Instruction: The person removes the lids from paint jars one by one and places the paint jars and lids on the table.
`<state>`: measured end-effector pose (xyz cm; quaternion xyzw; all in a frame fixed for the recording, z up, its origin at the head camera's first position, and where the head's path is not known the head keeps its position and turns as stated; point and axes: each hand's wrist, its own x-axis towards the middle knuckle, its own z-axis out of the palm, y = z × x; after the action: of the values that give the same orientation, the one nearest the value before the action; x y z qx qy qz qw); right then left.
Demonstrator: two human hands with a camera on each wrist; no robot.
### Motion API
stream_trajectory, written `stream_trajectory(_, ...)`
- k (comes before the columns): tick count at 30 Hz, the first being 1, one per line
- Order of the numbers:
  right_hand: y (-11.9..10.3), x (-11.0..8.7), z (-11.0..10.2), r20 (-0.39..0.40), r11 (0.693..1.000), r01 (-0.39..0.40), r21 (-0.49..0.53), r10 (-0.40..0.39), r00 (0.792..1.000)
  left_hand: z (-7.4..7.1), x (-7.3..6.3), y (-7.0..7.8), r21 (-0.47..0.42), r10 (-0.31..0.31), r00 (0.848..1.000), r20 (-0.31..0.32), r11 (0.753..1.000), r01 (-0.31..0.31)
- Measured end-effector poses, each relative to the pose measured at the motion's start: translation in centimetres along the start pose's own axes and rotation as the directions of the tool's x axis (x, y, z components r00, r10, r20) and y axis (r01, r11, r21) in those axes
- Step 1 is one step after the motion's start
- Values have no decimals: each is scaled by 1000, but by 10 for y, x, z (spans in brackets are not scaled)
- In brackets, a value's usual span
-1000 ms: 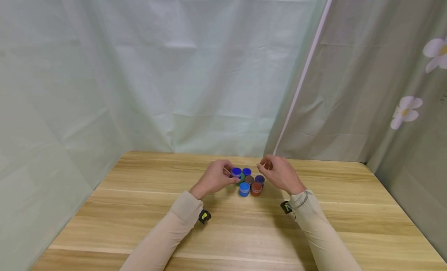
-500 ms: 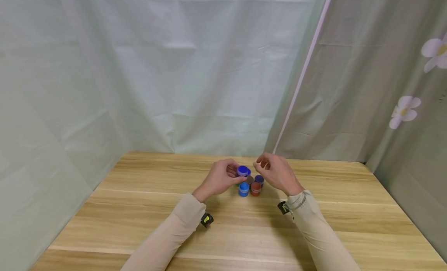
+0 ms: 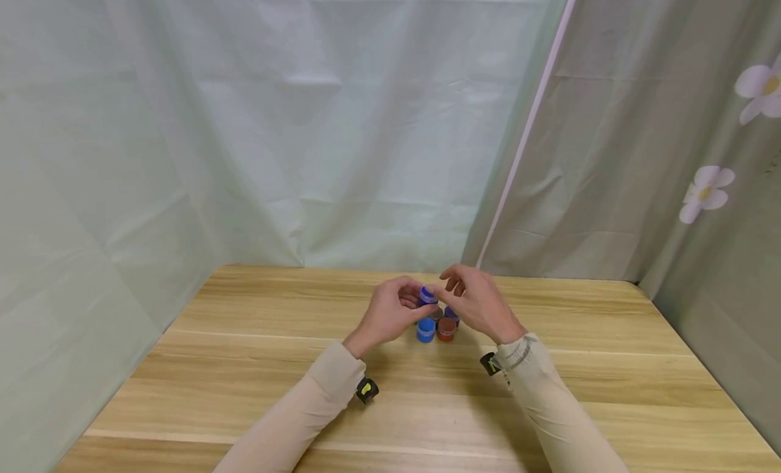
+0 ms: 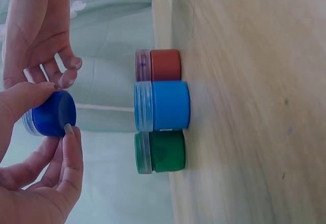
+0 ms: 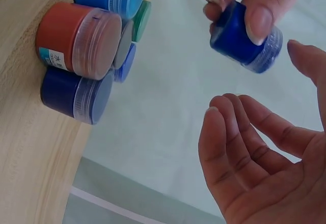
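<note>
My left hand (image 3: 390, 314) pinches a small blue paint jar (image 5: 237, 38) with a clear lid between thumb and fingers, raised above the other jars. Close on its right is my right hand (image 3: 482, 307), holding nothing, fingers loosely bent and thumb tip near the lid. Below, jars stand grouped on the table: a light blue jar (image 4: 170, 106) and a red-brown jar (image 5: 76, 38) in front, a navy jar (image 5: 76, 94) beside the latter. A green jar (image 4: 168, 151) shows at the left of the group. Another blue jar (image 5: 126, 63) stands behind, hidden by my hands in the head view.
The wooden table (image 3: 244, 364) runs back to a pale hanging curtain (image 3: 366, 154). A greyish curtain with printed flowers (image 3: 704, 192) hangs at the right. Black wrist cameras sit under both sleeves.
My left hand has lifted the blue jar up off the group and carried it right. The right hand has moved slightly left, its thumb coming close to the jar's lid.
</note>
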<state>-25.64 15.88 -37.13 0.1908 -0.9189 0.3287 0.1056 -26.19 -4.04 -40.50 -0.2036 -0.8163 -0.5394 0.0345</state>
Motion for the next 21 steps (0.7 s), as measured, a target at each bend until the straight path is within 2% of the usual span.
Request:
stream_trajectory(8,-5,-1,5,18,1000,7,16,-7,1000,5,-3,1,-12,5,998,-60,1000,-6)
stream_trajectory(21,-9,-3,6,10,997,68,20,-69,998,9,-5,-2,-46,28,992,-124,998,-34)
